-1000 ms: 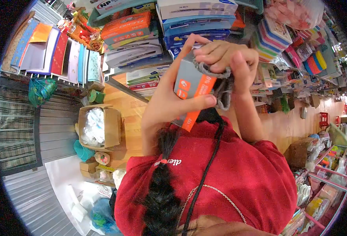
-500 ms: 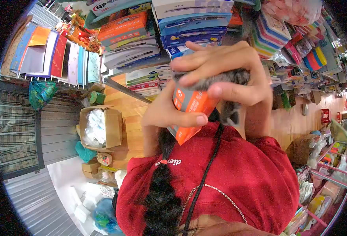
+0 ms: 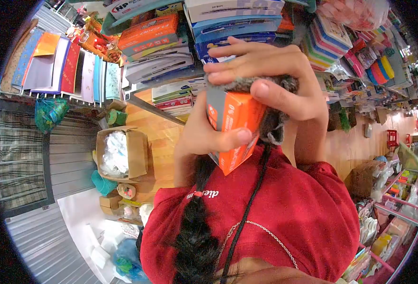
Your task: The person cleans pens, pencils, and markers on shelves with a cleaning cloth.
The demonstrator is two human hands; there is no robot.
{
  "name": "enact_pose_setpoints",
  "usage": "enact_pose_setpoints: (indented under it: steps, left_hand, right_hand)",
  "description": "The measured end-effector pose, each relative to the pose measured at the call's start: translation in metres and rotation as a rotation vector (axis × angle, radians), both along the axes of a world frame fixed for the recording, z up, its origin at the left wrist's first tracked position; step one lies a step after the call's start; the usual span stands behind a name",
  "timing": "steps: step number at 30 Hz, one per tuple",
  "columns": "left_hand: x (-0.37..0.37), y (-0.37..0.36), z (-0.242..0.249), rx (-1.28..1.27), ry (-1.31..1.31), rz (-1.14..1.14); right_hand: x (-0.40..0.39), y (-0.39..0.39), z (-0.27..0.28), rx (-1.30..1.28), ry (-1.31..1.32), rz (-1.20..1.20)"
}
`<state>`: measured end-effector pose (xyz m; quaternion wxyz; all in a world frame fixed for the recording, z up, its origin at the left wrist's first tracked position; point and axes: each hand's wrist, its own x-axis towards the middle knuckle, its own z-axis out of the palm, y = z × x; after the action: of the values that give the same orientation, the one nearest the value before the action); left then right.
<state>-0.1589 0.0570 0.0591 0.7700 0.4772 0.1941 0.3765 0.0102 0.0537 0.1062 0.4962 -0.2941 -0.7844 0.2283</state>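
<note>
In front of my chest I hold a small orange and grey carton [image 3: 230,116] with white printing. My left hand [image 3: 195,130] is wrapped round it, with the thumb across its orange side. My right hand [image 3: 277,71] grips a dark grey fluffy cloth [image 3: 274,118], which lies against the carton's upper end. The cloth's loose end hangs down by the carton's right side. Most fingers of my left hand are hidden behind the carton.
Stacked pen boxes [image 3: 237,23] fill the shelf just beyond my hands, with another orange carton [image 3: 147,33] beside them. Books and folders [image 3: 71,66] stand at left. On the floor sits an open cardboard box [image 3: 140,154] with plastic bags. Racks of goods [image 3: 398,213] line the right.
The carton has turned slightly, showing more of its orange side. My right hand and the cloth have shifted a little across its upper end. My left hand keeps its hold.
</note>
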Motion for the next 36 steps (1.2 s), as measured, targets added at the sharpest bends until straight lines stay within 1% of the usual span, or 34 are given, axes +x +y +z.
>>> enact_pose_setpoints:
  steps: [2,3,5,6,7,9,10,11,12,13,16,17,19,20,21,22,23,25,26,27,28,29,30,32,34,35,36]
  left_hand:
    - [0.005,0.002,-0.011,-0.022,-0.155,0.099]
    - [0.015,0.008,-0.015,0.002,-0.297,0.085]
    - [0.015,0.01,-0.014,0.027,-0.29,0.285]
    - [0.015,0.011,-0.012,0.042,-0.284,0.387]
    - [0.017,0.012,-0.011,0.052,-0.322,0.43]
    - [0.023,0.015,-0.006,0.073,-0.398,0.511]
    - [0.025,0.017,-0.005,0.081,-0.435,0.546]
    - [0.025,0.021,-0.011,0.169,-0.641,0.474]
    - [0.018,0.022,-0.018,0.143,-0.544,0.485]
    - [0.009,0.025,-0.022,0.12,-0.448,0.497]
    - [0.004,0.02,-0.016,0.076,-0.255,0.452]
    - [0.005,0.018,-0.007,0.134,-0.152,0.453]
    - [0.006,0.006,0.013,0.001,-0.131,0.392]
    - [0.009,0.005,0.009,0.025,-0.153,0.343]
    - [0.011,0.005,0.002,0.045,-0.173,0.294]
    - [0.012,0.005,-0.003,0.063,-0.19,0.242]
    - [0.013,0.004,-0.003,0.162,-0.061,0.27]
    - [0.017,-0.004,-0.003,0.205,-0.077,0.283]
    - [0.02,-0.007,-0.003,0.227,-0.087,0.291]
    - [0.023,-0.009,-0.005,0.213,-0.114,0.394]
    - [0.021,-0.006,-0.004,0.181,-0.181,0.408]
    - [0.016,-0.001,-0.004,0.146,-0.249,0.424]
    - [0.008,0.007,-0.003,0.113,-0.318,0.44]
    - [-0.01,0.017,-0.002,0.041,-0.436,0.476]
    - [-0.011,0.019,-0.001,0.015,-0.446,0.49]
    - [-0.004,0.014,0.001,0.014,-0.398,0.484]
    - [0.0,0.011,0.002,0.014,-0.355,0.476]
  right_hand:
    - [-0.002,0.004,-0.009,0.041,0.089,-0.064]
    - [-0.011,-0.003,-0.02,-0.113,0.312,-0.261]
    - [-0.028,-0.012,-0.037,-0.238,0.493,-0.418]
    - [-0.032,-0.011,-0.043,-0.236,0.533,-0.407]
    - [-0.037,-0.01,-0.049,-0.234,0.572,-0.395]
    - [-0.04,-0.004,-0.055,-0.098,0.545,-0.202]
    - [-0.042,-0.006,-0.053,-0.176,0.601,-0.118]
    - [-0.044,-0.009,-0.05,-0.255,0.656,-0.035]
    - [-0.045,-0.012,-0.049,-0.335,0.71,0.05]
    - [-0.042,-0.015,-0.049,-0.337,0.631,0.031]
    - [-0.053,-0.017,-0.06,-0.241,0.761,-0.097]
    - [-0.049,-0.016,-0.063,-0.198,0.712,-0.14]
    - [-0.047,-0.019,-0.061,-0.108,0.637,-0.264]
    - [-0.047,-0.019,-0.059,-0.06,0.599,-0.325]
    - [-0.054,-0.012,-0.056,-0.034,0.842,-0.288]
    - [-0.052,-0.008,-0.047,-0.004,0.846,-0.331]
    - [-0.045,-0.003,-0.042,-0.021,0.863,-0.309]
    - [-0.034,0.009,-0.032,-0.055,0.942,-0.249]
    - [-0.033,0.004,-0.03,-0.085,0.792,-0.264]
    - [-0.032,-0.004,-0.029,-0.113,0.641,-0.275]
    - [-0.032,-0.01,-0.028,-0.137,0.488,-0.285]
    - [-0.038,-0.011,-0.041,-0.078,0.47,-0.173]
    - [-0.043,-0.022,-0.048,-0.125,0.416,-0.11]
    - [-0.051,-0.036,-0.059,-0.13,0.226,-0.113]
    - [-0.056,-0.03,-0.055,-0.052,0.221,-0.136]
    - [-0.058,-0.028,-0.051,-0.019,0.22,-0.156]
    - [-0.055,-0.02,-0.048,0.095,0.205,-0.237]
